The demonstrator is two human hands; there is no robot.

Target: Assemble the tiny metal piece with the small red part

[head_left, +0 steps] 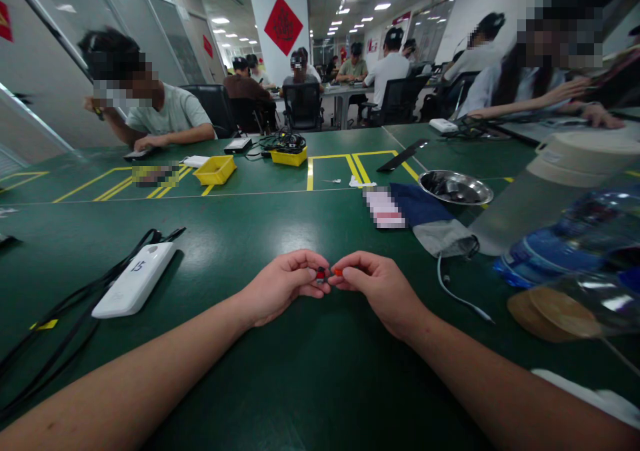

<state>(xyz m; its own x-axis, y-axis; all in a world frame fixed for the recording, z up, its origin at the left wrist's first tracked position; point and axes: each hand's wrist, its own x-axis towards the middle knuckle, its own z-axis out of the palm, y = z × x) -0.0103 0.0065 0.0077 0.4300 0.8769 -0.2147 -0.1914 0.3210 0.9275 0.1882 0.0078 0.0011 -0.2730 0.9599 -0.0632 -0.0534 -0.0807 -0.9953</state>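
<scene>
My left hand (285, 286) and my right hand (376, 288) meet fingertip to fingertip low over the green table (280, 231). Both are closed in a pinch. Between the left fingertips sits a tiny red and dark part (321, 276). The right fingertips pinch a small orange-red part (338, 272) right beside it; the two pieces are almost touching. Both forearms rest on the table toward me.
A white power bank (134, 278) with black cables lies at left. At right are a steel bowl (455, 187), a blue-grey cloth pouch (425, 216), a white cable (457, 296) and clear plastic bottles (560, 238). Yellow trays (216, 169) and seated people are beyond.
</scene>
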